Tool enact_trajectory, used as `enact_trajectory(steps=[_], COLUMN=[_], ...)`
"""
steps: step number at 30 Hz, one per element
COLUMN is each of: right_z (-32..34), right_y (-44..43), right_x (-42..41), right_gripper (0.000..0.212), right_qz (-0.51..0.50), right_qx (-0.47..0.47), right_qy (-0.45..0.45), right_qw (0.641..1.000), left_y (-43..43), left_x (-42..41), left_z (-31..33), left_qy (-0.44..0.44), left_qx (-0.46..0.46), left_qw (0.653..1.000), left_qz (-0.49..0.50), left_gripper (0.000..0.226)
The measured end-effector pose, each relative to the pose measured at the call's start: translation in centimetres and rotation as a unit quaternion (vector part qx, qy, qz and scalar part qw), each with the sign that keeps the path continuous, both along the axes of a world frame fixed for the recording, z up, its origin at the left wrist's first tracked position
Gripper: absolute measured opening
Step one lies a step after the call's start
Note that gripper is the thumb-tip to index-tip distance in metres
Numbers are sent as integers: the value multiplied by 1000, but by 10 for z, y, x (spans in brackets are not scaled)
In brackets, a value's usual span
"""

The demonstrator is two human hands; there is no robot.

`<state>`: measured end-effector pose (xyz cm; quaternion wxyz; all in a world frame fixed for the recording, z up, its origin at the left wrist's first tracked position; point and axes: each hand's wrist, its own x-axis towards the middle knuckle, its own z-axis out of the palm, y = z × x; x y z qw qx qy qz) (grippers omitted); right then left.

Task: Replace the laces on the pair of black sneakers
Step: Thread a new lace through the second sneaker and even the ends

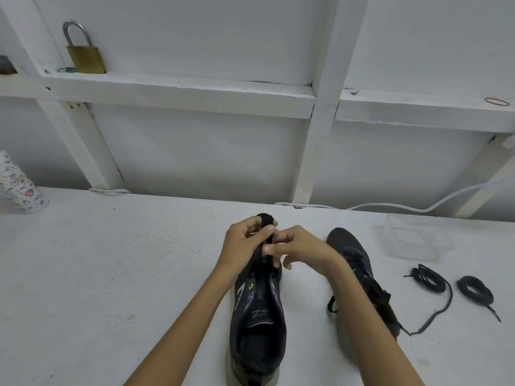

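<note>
While both hands are busy over the toe end of the near sneaker, the thing that really matters is how the shoe is lying. It's sitting on the white table with its long axis running straight away from the person, heel closest to them and toe pointing at the wall, so the eyelet rows are running up the middle between the two forearms. The left hand is curling its fingers round a flat black lace that's looping up over the fingertips, and the right hand is pinching the same strip just beside it, thumb and forefinger close together. Can't tell which eyelet it's coming from, the fingers are covering that. I'm guessing the next pull is going along the shoe's length, and both hands are about equally near. The other sneaker is lying just to the right, looking laced, toe angling away. Two coiled laces are sitting well off to the right, nearer the right hand.
</note>
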<state>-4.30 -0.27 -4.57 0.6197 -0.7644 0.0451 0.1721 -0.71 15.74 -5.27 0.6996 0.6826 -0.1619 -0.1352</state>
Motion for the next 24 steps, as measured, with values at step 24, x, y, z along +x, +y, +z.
enact_trajectory(steps=[24], right_z=[21], right_y=[33], right_x=[-6], right_gripper=[13], right_qz=[-115], right_qx=[92], right_qy=[-104], right_qw=[984], left_y=[26], left_x=[-25], left_z=[-62], left_qy=[-34], left_qx=[172], left_qw=[983], left_qz=[-61], left_gripper=[50])
